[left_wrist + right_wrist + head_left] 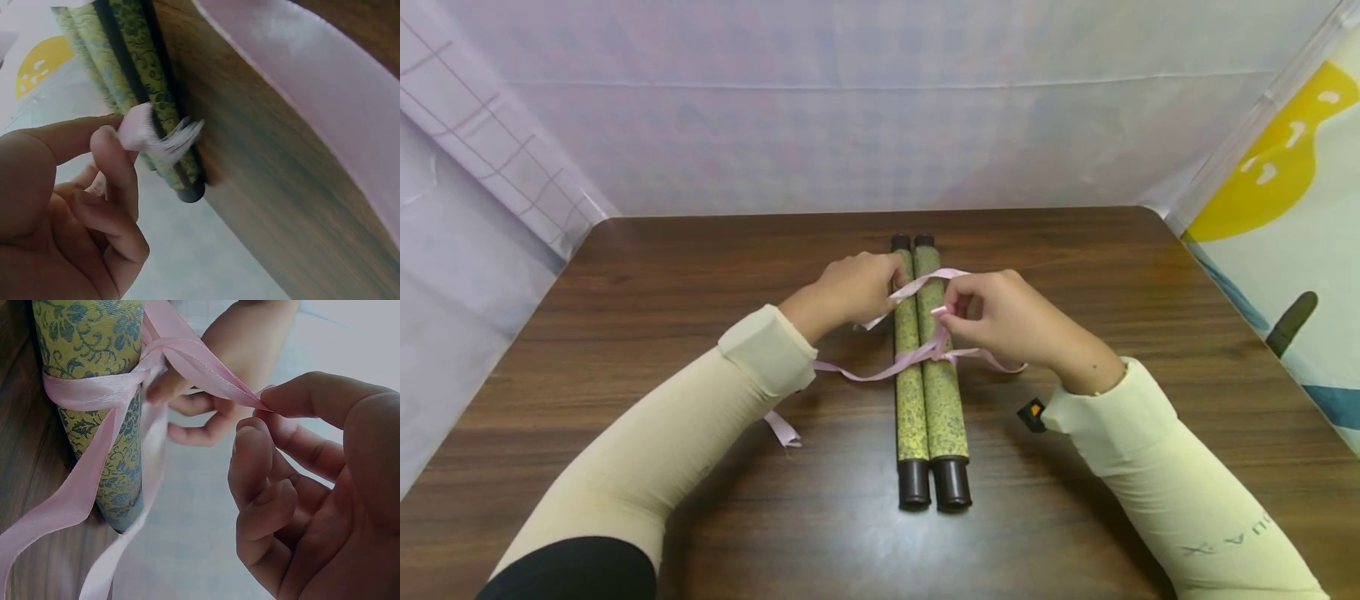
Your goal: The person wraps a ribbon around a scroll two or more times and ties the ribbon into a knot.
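Observation:
Two slim scroll-like rolls (912, 408) in yellow-green floral fabric, with dark end caps, lie side by side. A pink ribbon (94, 390) wraps the fabric and crosses itself at its side in the right wrist view. My left hand (861, 287), over the left roll's far half, pinches a frayed ribbon end (139, 128) between thumb and forefinger. My right hand (1000, 317), above the right roll, pinches a folded loop of ribbon (206, 369) at its tip. One loose length trails left across the rolls; another curves out to the right.
The rolls rest on a dark wooden table (700, 267) backed by a pale hanging cloth (880, 150). Another ribbon end (784, 429) lies by the left sleeve. A small black piece with an orange patch (1033, 414) shows beside the right cuff.

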Demonstrator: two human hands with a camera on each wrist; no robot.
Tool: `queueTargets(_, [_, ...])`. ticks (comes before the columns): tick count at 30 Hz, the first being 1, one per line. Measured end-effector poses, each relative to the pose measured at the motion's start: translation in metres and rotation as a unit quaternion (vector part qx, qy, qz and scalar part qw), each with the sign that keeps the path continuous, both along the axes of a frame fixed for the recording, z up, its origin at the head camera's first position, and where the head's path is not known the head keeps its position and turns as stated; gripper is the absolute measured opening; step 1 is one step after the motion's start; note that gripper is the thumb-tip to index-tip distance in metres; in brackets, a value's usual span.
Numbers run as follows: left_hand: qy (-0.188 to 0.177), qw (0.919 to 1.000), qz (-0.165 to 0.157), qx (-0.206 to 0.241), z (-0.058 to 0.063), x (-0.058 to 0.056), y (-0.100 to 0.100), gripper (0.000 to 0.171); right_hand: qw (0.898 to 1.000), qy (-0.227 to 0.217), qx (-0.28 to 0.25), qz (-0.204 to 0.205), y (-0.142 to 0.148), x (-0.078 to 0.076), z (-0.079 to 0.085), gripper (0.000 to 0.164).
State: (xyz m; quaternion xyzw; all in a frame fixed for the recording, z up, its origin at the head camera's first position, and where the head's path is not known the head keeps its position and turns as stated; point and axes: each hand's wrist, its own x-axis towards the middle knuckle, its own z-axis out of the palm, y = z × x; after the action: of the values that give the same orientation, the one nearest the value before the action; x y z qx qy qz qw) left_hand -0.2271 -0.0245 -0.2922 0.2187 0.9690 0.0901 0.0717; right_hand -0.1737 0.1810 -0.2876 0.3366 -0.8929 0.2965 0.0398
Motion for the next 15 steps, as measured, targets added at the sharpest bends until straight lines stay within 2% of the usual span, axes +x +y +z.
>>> queueTargets(4, [0.005, 0.9998, -0.014, 0.017, 0.006, 0.008, -0.003, 0.011, 1.000, 0.000, 0.001, -0.006, 0.002, 0.000, 0.000, 0.010])
queueTargets(8, [0.002, 0.9979, -0.052, 0.040, 0.013, 0.019, -0.006, 0.011, 1.000, -0.005, -0.001, -0.009, 0.003, 0.001, 0.000, 0.009])
queueTargets(15, [-0.035, 0.9887, -0.106, 0.100, 0.022, 0.040, -0.012, 0.011, 1.000, -0.003, 0.005, -0.020, 0.006, 0.001, 0.001, 0.010])
